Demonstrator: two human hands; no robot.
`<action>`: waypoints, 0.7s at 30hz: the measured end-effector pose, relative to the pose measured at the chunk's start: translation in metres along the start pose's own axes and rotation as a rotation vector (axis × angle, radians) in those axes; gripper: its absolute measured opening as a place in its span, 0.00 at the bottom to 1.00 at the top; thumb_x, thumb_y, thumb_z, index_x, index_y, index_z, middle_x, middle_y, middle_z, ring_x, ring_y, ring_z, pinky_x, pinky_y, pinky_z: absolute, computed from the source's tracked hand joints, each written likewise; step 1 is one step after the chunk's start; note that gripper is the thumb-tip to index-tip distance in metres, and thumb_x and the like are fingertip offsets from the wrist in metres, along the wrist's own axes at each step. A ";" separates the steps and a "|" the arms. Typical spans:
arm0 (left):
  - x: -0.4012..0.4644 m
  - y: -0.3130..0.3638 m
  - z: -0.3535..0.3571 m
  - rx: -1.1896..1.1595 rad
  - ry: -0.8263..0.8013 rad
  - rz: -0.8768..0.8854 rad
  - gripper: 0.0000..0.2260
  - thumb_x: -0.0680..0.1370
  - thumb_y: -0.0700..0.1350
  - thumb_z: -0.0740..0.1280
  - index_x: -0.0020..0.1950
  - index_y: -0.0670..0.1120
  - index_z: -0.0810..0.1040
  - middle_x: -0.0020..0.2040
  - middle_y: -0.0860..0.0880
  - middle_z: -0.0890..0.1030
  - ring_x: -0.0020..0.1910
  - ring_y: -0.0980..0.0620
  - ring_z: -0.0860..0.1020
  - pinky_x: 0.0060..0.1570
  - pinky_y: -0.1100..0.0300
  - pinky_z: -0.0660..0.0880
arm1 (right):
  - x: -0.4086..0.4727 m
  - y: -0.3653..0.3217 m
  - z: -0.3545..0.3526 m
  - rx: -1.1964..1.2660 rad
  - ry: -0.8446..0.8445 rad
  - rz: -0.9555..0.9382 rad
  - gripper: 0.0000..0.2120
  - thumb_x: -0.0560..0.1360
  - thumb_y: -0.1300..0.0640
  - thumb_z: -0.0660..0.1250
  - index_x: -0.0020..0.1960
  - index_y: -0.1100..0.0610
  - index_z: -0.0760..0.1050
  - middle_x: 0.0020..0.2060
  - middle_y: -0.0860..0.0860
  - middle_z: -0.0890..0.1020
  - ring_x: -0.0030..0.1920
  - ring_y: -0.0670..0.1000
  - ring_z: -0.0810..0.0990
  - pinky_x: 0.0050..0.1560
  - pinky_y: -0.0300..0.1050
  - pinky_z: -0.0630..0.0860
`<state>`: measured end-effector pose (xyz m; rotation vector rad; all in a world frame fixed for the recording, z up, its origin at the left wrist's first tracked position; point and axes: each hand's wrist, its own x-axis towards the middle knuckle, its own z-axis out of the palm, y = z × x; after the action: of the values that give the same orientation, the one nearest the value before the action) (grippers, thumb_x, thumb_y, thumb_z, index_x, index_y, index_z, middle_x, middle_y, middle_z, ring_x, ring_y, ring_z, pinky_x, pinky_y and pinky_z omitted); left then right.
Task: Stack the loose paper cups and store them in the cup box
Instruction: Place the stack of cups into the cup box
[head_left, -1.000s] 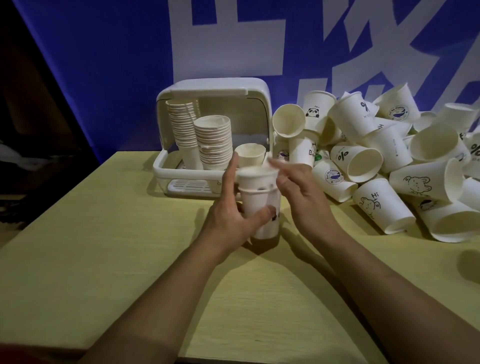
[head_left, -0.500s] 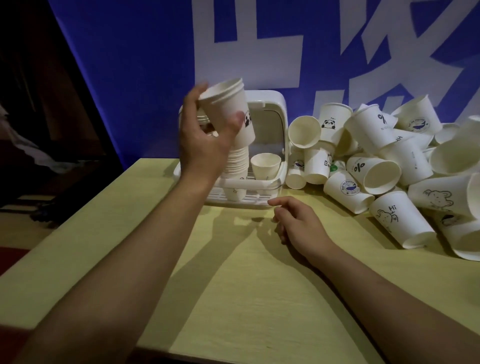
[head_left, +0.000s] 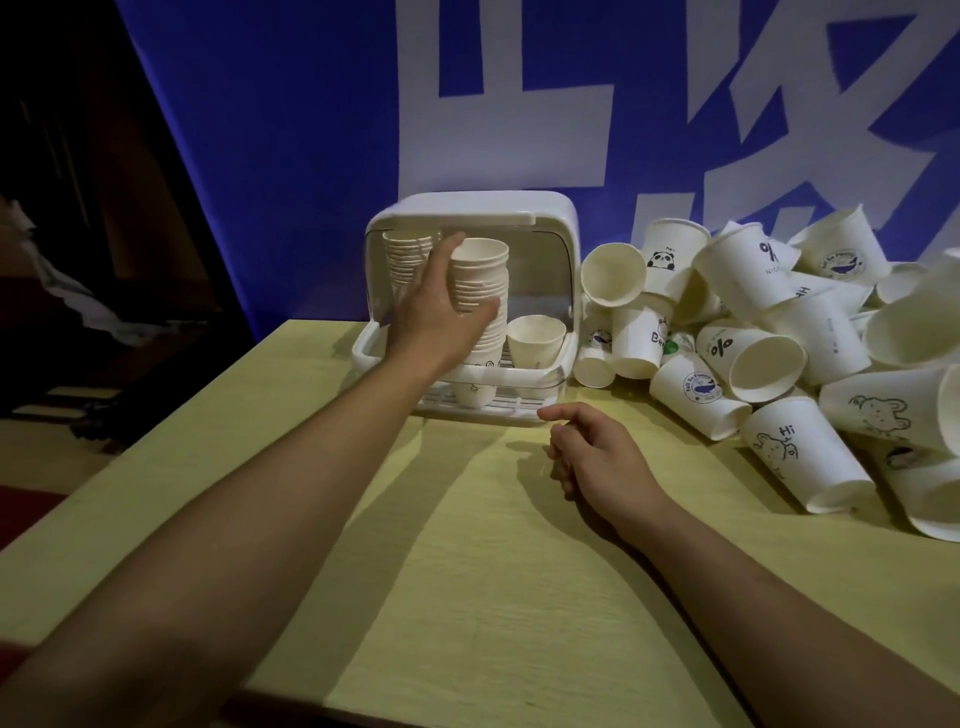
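- While I watch the head view from my station, the left hand (head_left: 439, 312) is reaching into the open front of the cup box (head_left: 563, 228), with thumb and fingers curled round the upper part of a tall cup stack (head_left: 480, 291).
- That stack stands upright inside the box, its lowest cup showing through the clear front wall of the tray.
- I note a second stack (head_left: 405, 260) to its left, further back in the box and partly hidden by the left hand.
- I note a single cup (head_left: 535, 340) standing upright in the box, just to the right of the gripped stack and apart from it.
- The right hand (head_left: 597, 457) rests on the table (head_left: 467, 597) just in front of the box; its fingers are loosely curled and hold nothing.
- Loose cups (head_left: 753, 358) lie in a heap on the table to the right of the box, most on their sides and several touching the box's right wall.
- Printed marks show on many of them: a panda, a bear with "Hi", a percent sign, a round whale badge.
- A blue banner (head_left: 285, 130) with large white characters hangs behind the box and the heap.
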<state>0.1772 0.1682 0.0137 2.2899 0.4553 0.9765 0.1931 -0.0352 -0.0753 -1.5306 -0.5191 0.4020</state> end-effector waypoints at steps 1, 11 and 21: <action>-0.002 -0.002 0.003 0.001 -0.042 -0.026 0.37 0.74 0.53 0.74 0.77 0.63 0.55 0.76 0.51 0.65 0.69 0.44 0.69 0.62 0.46 0.73 | 0.000 0.000 0.000 0.001 0.000 -0.002 0.10 0.82 0.61 0.59 0.57 0.54 0.78 0.34 0.52 0.74 0.29 0.47 0.69 0.30 0.45 0.67; -0.007 0.005 0.010 0.142 -0.142 -0.090 0.53 0.71 0.47 0.79 0.79 0.61 0.41 0.77 0.45 0.63 0.73 0.41 0.67 0.65 0.43 0.68 | 0.001 0.002 0.000 -0.052 -0.014 -0.034 0.10 0.81 0.63 0.60 0.56 0.53 0.78 0.28 0.47 0.74 0.28 0.47 0.70 0.31 0.47 0.70; 0.018 0.001 0.029 0.025 0.004 -0.190 0.48 0.68 0.45 0.80 0.77 0.60 0.52 0.73 0.48 0.70 0.67 0.43 0.72 0.53 0.52 0.68 | 0.001 0.002 -0.001 -0.126 -0.035 -0.057 0.11 0.81 0.62 0.60 0.55 0.51 0.79 0.30 0.48 0.75 0.29 0.47 0.72 0.36 0.52 0.73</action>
<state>0.2106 0.1656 0.0079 2.2193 0.6762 0.8860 0.1947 -0.0358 -0.0768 -1.6285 -0.6243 0.3575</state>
